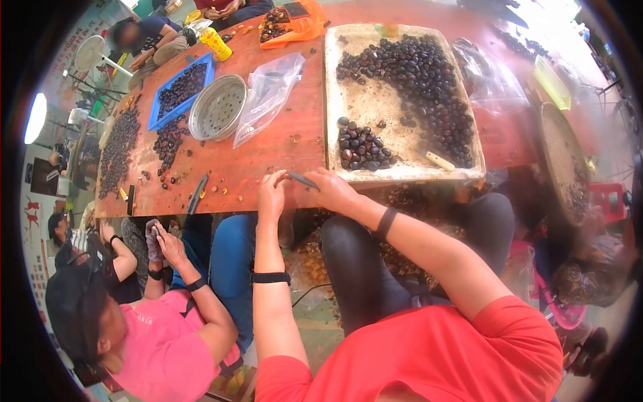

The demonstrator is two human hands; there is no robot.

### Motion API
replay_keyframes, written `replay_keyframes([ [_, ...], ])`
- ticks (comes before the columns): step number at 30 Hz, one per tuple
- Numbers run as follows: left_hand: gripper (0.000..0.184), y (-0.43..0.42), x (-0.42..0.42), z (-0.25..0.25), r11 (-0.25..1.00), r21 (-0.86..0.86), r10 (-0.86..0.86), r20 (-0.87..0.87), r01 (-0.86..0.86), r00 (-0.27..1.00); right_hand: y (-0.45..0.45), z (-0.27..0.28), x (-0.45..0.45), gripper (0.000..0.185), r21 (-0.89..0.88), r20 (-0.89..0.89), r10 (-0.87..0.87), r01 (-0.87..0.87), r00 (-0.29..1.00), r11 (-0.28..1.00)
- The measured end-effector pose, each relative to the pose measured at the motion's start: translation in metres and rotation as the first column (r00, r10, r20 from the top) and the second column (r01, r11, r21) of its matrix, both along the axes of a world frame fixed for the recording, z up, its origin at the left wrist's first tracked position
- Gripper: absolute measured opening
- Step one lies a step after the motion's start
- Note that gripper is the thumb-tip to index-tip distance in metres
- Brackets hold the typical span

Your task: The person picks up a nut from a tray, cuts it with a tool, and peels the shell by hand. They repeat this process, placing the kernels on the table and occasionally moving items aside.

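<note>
My right hand (333, 192) is closed around a dark grey knife handle (303, 179), which slants across the gap toward my left hand; its blade cannot be made out. Beside it, my left hand (272, 195) has its fingers curled together at the table's front edge, and whatever they hold is hidden. Just beyond my right hand stands a large, shallow white tray (375, 100). Dark, glossy, chestnut-like nuts (429, 74) cover its back and right side, with a smaller pile (362, 146) at the front left. A cream-coloured handle (439, 161) lies near the tray's front.
On the red table (288, 151) are a metal colander (218, 107), a clear plastic bag (270, 94), a blue basket (157, 110) of dark nuts and a folding knife (197, 194). A person in pink (157, 335) works close on my left. At right leans a round tray (562, 161).
</note>
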State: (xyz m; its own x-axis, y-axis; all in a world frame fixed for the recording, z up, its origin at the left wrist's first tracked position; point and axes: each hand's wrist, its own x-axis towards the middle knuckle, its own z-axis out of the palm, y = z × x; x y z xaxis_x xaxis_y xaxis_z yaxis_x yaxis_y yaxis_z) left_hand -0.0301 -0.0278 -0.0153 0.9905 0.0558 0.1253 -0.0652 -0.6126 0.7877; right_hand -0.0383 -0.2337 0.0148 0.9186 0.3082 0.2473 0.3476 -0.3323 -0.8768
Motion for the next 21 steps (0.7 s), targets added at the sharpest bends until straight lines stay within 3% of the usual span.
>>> replay_keyframes([
  [4,0.027,0.005,0.005,-0.005,1.000,0.024,-0.003,-0.035,0.004,0.999,0.003,0.007,0.001,0.028,-0.082,-0.048,0.013,-0.017,0.999,0.996],
  [6,0.026,0.006,0.006,-0.007,0.985,-0.168,-0.035,-0.044,0.027,0.998,0.003,0.007,0.003,0.032,-0.133,-0.080,0.043,-0.053,0.996,0.990],
  [10,0.026,0.006,0.007,0.001,0.993,-0.107,-0.049,-0.055,0.043,0.997,0.005,0.001,0.008,0.032,-0.176,-0.031,0.062,-0.067,0.998,0.982],
  [12,0.026,0.003,0.006,0.012,1.000,0.012,-0.022,-0.087,0.023,0.996,0.006,-0.004,0.008,0.032,-0.191,-0.034,0.065,-0.070,0.997,0.979],
  [18,0.022,0.001,0.009,0.023,1.000,-0.017,-0.009,-0.184,0.006,0.983,0.007,-0.014,0.001,0.029,-0.154,-0.090,-0.007,-0.007,0.996,0.988],
  [21,0.027,0.013,0.019,0.003,0.999,-0.028,-0.036,-0.187,0.031,0.982,0.003,-0.019,0.000,0.030,-0.175,-0.002,0.052,-0.052,0.999,0.983],
])
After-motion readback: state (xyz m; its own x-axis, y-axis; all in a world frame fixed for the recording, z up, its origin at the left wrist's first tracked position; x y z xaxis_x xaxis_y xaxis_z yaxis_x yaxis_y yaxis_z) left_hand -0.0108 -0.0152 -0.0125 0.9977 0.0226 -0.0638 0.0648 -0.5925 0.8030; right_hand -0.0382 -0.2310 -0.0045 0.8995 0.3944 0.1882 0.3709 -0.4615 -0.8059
